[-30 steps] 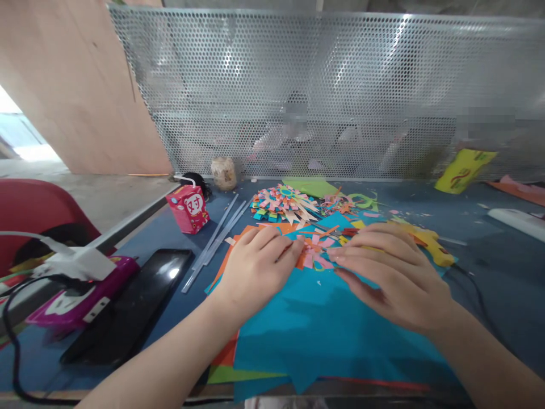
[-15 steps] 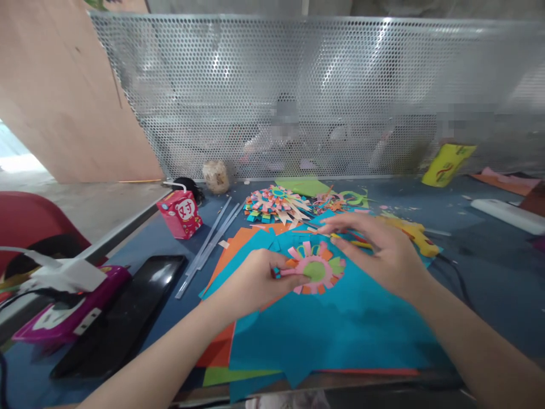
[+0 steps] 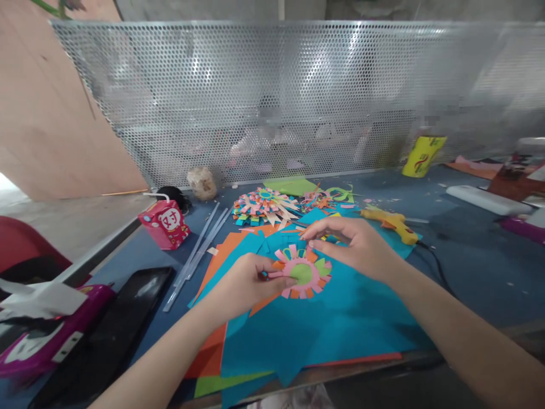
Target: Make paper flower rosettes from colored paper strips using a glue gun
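Observation:
A round paper flower (image 3: 303, 274) with a green centre, a pink ring and pink, orange and green tabs is pinched at its left side by my left hand (image 3: 251, 284). It is held over a stack of coloured sheets topped by a blue sheet (image 3: 315, 341). Just above the flower's upper edge is my right hand (image 3: 355, 244), its thumb and index finger nearly together. Whatever lies between those fingertips is too small to make out. Behind the hands sits a pile of finished fringed paper flowers (image 3: 264, 204).
A yellow glue gun (image 3: 392, 222) with a black cord lies on the right. Clear glue sticks (image 3: 198, 255), a red drink carton (image 3: 165, 223), a black phone (image 3: 114, 324) and a purple power strip (image 3: 63, 335) are on the left. A perforated metal screen (image 3: 255, 102) stands behind.
My right hand has moved left and closer to the flower's upper edge. My left hand keeps its hold on the flower. The whole view has shifted slightly to the right.

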Tool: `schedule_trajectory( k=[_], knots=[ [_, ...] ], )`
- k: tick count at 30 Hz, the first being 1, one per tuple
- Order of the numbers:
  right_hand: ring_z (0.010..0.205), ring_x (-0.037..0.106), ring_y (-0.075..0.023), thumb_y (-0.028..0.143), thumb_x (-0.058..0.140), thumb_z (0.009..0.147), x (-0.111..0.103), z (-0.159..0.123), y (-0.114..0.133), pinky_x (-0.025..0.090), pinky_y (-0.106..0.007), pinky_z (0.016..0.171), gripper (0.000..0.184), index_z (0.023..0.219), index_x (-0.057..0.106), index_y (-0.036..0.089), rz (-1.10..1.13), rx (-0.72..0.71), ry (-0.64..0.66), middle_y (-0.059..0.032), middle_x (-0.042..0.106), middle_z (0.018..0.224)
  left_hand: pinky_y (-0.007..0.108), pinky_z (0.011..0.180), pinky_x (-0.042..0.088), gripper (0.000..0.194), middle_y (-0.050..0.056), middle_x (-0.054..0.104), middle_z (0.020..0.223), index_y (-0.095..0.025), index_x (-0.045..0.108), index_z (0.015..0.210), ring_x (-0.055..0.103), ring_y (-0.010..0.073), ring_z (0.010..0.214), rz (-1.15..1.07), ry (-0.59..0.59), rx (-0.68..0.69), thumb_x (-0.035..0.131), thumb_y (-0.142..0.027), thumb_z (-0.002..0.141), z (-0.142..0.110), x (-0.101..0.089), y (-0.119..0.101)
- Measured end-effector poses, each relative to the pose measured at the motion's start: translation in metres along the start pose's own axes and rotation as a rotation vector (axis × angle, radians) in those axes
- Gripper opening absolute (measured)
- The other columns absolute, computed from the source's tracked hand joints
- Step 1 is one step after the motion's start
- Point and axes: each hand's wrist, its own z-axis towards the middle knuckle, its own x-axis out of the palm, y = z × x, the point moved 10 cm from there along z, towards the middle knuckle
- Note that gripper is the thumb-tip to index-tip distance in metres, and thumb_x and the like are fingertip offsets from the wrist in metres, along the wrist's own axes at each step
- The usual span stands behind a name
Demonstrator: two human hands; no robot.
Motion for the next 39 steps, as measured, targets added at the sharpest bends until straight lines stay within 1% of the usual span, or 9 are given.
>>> schedule_trajectory(
  k=[5, 9, 12, 15, 17, 20, 23, 30, 39],
  knots=[
    [0.078, 0.059, -0.0124, 0.023, 0.062, 0.073, 0.002, 0.0, 0.003, 0.049, -0.027, 0.073, 0.015, 0.087, 0.059, 0.02, 0.006, -0.059, -0.026, -0.0003, 0.064, 0.083, 0.02, 0.041, 0.029, 0.035, -0.002, 0.05, 0.05, -0.012, 0.067, 0.07, 0.038, 0.0078, 0.046, 0.053, 0.036, 0.002, 0.055, -0.045, 0.075, -0.001, 0.005, -0.002],
    [0.078, 0.058, -0.0125, 0.024, 0.064, 0.071, 0.012, -0.001, -0.001, 0.05, -0.027, 0.071, 0.027, 0.097, 0.057, 0.02, -0.065, -0.056, 0.033, -0.0017, 0.063, 0.09, 0.019, 0.042, 0.034, 0.031, -0.002, 0.055, 0.052, -0.016, 0.066, 0.067, 0.047, 0.0091, 0.048, 0.236, -0.015, 0.138, 0.051, -0.039, 0.08, -0.002, 0.002, -0.013],
    [0.084, 0.058, -0.0139, 0.025, 0.064, 0.073, 0.01, -0.002, 0.004, 0.049, -0.029, 0.075, 0.025, 0.097, 0.056, 0.021, -0.141, -0.117, 0.023, -0.0026, 0.062, 0.094, 0.022, 0.054, 0.044, 0.022, 0.002, 0.063, 0.066, -0.017, 0.066, 0.072, 0.057, 0.0129, 0.063, 0.556, -0.205, 0.45, 0.051, -0.028, 0.083, -0.011, -0.008, -0.044],
    [0.095, 0.054, -0.0156, 0.022, 0.062, 0.075, 0.003, -0.009, 0.03, 0.046, -0.034, 0.084, 0.016, 0.09, 0.056, 0.021, -0.26, -0.369, -0.074, -0.0034, 0.058, 0.097, 0.029, 0.062, 0.048, 0.02, 0.005, 0.065, 0.071, -0.014, 0.066, 0.085, 0.059, 0.0165, 0.07, 0.947, -0.489, 0.765, 0.047, -0.019, 0.085, -0.037, -0.012, -0.077],
    [0.095, 0.052, -0.0164, 0.016, 0.059, 0.076, 0.002, -0.019, 0.048, 0.044, -0.036, 0.084, 0.012, 0.086, 0.054, 0.02, -0.352, -0.545, -0.139, -0.0039, 0.057, 0.096, 0.031, 0.063, 0.049, 0.017, 0.005, 0.066, 0.072, -0.013, 0.065, 0.09, 0.06, 0.0176, 0.071, 1.093, -0.628, 0.858, 0.048, -0.017, 0.085, -0.051, -0.013, -0.09],
    [0.091, 0.05, -0.018, 0.009, 0.057, 0.074, 0.005, -0.032, 0.067, 0.044, -0.038, 0.081, 0.016, 0.085, 0.051, 0.019, -0.474, -0.704, -0.212, -0.0044, 0.057, 0.093, 0.031, 0.063, 0.048, 0.016, 0.003, 0.067, 0.074, -0.013, 0.063, 0.094, 0.06, 0.018, 0.073, 1.188, -0.739, 0.89, 0.053, -0.014, 0.082, -0.064, -0.014, -0.1],
    [0.089, 0.05, -0.0195, 0.008, 0.058, 0.072, 0.009, -0.04, 0.073, 0.045, -0.039, 0.078, 0.02, 0.088, 0.051, 0.019, -0.552, -0.756, -0.241, -0.0042, 0.059, 0.093, 0.031, 0.062, 0.048, 0.019, 0.003, 0.069, 0.078, -0.013, 0.062, 0.098, 0.06, 0.0181, 0.073, 1.227, -0.767, 0.905, 0.054, -0.011, 0.081, -0.07, -0.011, -0.103],
    [0.09, 0.053, -0.0197, 0.014, 0.059, 0.073, 0.012, -0.046, 0.078, 0.046, -0.041, 0.079, 0.015, 0.086, 0.055, 0.021, -0.65, -0.8, -0.274, -0.0042, 0.061, 0.095, 0.03, 0.06, 0.049, 0.018, 0.002, 0.068, 0.075, -0.014, 0.061, 0.097, 0.06, 0.0162, 0.07, 1.187, -0.763, 0.9, 0.052, -0.012, 0.082, -0.071, -0.01, -0.104],
    [0.087, 0.055, -0.0176, 0.011, 0.057, 0.075, 0.005, -0.058, 0.082, 0.05, -0.039, 0.078, 0.02, 0.091, 0.058, 0.022, -0.591, -0.858, -0.383, -0.0024, 0.063, 0.091, 0.029, 0.063, 0.052, 0.016, 0.002, 0.065, 0.07, -0.013, 0.063, 0.094, 0.061, 0.0156, 0.07, 1.05, -0.731, 0.857, 0.051, -0.016, 0.083, -0.066, -0.013, -0.099]
  ],
)
